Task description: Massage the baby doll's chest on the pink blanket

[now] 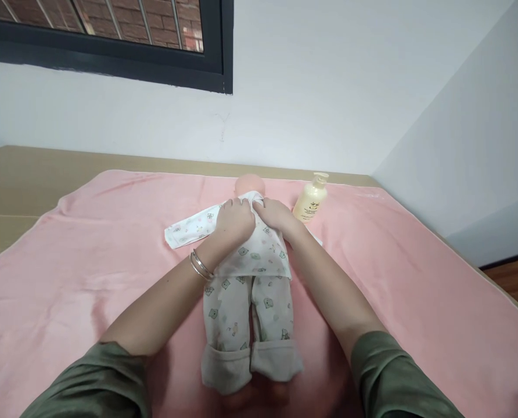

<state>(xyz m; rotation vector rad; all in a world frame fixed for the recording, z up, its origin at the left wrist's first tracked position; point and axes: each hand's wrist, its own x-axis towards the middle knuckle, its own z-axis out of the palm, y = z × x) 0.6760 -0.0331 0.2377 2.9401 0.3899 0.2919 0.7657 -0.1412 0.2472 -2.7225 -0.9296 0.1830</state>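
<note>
A doll (249, 184) lies on a pink cloth (128, 232), its head toward the wall. It wears a white printed top (259, 255) and matching trousers (230, 313) with turned-up cuffs. My left hand (236, 220) grips the top near the neck, its fingers curled into the fabric. Beside it, my right hand (277, 213) pinches the top's other side at the neck. One sleeve stretches out to the left; the other is mostly hidden behind my right forearm. The doll's feet show dimly below the cuffs.
A pale yellow pump bottle (310, 200) stands on the cloth to the right of my right hand. Behind the bed edge (154, 164) rises a white wall (311, 87), with a dark-framed window (219, 46) at upper left.
</note>
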